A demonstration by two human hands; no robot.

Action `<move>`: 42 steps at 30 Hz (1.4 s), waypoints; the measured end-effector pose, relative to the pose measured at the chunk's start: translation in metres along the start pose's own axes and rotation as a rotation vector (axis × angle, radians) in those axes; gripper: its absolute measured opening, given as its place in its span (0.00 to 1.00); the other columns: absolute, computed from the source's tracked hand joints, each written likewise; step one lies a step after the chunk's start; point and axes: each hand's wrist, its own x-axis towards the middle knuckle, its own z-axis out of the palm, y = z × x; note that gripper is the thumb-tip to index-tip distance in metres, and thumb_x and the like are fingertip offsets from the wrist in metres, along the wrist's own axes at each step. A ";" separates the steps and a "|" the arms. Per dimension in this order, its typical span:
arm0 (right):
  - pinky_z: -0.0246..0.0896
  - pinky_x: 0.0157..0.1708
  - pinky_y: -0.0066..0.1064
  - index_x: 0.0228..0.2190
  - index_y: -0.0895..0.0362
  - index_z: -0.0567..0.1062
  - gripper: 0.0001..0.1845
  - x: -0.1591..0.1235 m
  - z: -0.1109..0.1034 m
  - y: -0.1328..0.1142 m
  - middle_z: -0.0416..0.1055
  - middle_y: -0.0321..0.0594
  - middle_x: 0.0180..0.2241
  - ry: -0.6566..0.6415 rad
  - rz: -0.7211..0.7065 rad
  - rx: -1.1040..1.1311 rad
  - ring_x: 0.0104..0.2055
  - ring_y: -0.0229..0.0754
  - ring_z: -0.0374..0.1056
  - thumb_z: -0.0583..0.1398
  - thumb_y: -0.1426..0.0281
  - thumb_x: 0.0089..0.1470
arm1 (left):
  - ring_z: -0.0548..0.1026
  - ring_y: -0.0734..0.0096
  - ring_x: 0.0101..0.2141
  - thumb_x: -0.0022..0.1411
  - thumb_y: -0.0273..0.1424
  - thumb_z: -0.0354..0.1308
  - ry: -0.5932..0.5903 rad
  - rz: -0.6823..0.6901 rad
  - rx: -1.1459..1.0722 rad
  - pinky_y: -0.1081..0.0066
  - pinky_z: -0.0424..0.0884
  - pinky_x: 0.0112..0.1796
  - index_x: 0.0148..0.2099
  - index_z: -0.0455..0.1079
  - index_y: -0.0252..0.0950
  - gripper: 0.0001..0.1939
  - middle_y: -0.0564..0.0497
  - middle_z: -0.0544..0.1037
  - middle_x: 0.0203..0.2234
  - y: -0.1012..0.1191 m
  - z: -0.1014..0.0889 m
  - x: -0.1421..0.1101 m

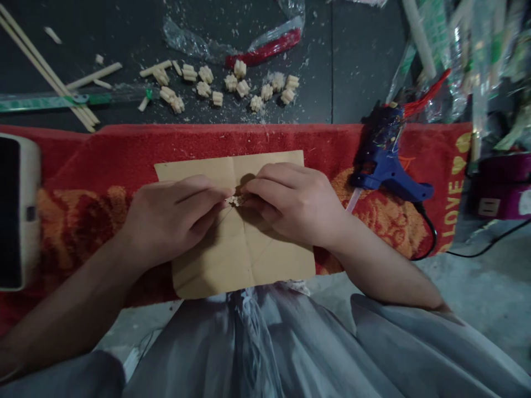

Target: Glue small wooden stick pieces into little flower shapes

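Observation:
My left hand [178, 215] is closed, its fingertips pinching one side of a small cluster of pale stick pieces [235, 200]. From the other side, my right hand [290, 202] pinches the same cluster with thumb and fingers. Much of the cluster is hidden by the fingertips. Beneath both hands lies a creased tan sheet of card [215, 265], with faint lines on it. A blue hot glue gun [385, 166] rests to the right of my right hand, a clear glue stick [354, 200] near it.
A red towel [332, 143] lies under the card. On the dark table beyond are several little bundles of pale sticks [231, 83], wooden chopsticks [45, 66], and plastic wrapping [194, 41]. A white-edged device [31, 215] stands left, a purple box [504, 188] right.

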 end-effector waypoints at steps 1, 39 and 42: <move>0.55 0.31 0.29 0.35 0.59 0.76 0.14 0.000 0.000 0.000 0.72 0.39 0.32 -0.001 0.002 0.003 0.33 0.36 0.64 0.51 0.71 0.65 | 0.80 0.71 0.32 0.70 0.31 0.52 0.003 -0.003 0.001 0.72 0.70 0.27 0.44 0.73 0.38 0.08 0.54 0.81 0.35 0.000 0.000 0.000; 0.59 0.31 0.30 0.34 0.60 0.76 0.14 -0.002 0.000 -0.001 0.74 0.40 0.31 0.047 -0.032 -0.021 0.33 0.38 0.67 0.52 0.70 0.65 | 0.80 0.70 0.36 0.68 0.33 0.54 -0.091 -0.206 -0.099 0.72 0.68 0.31 0.47 0.75 0.38 0.11 0.52 0.82 0.38 0.005 -0.005 0.004; 0.60 0.31 0.30 0.35 0.60 0.76 0.14 -0.002 0.000 0.000 0.74 0.41 0.32 0.059 -0.037 -0.009 0.33 0.38 0.67 0.51 0.72 0.65 | 0.79 0.72 0.36 0.67 0.32 0.56 -0.087 -0.229 -0.102 0.74 0.68 0.31 0.48 0.75 0.39 0.10 0.54 0.82 0.38 0.006 -0.005 0.004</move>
